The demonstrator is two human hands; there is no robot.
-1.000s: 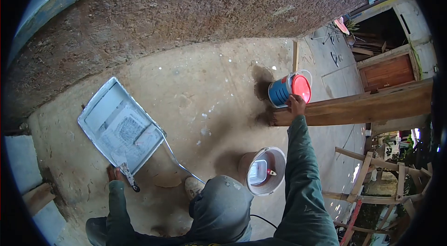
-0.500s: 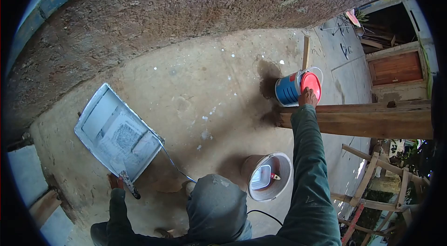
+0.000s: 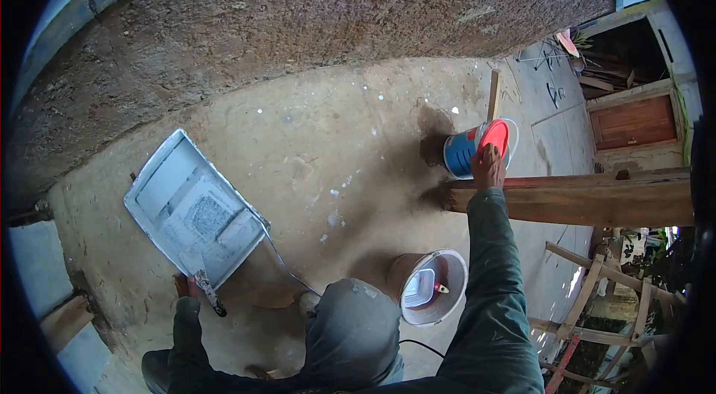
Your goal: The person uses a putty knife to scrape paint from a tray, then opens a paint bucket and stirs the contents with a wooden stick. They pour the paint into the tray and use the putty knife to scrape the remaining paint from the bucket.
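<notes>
I have my right hand (image 3: 488, 168), far nearer than my left hand (image 3: 186, 287), pinching the near edge of the red lid (image 3: 494, 136), which extends beyond the fingertips at the blue bucket's (image 3: 459, 155) mouth.

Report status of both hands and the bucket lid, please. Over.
Right hand on red lid, lid at mouth of blue bucket. Left hand at edge of paint tray, grip unclear. Wooden beam close beside bucket.
</notes>
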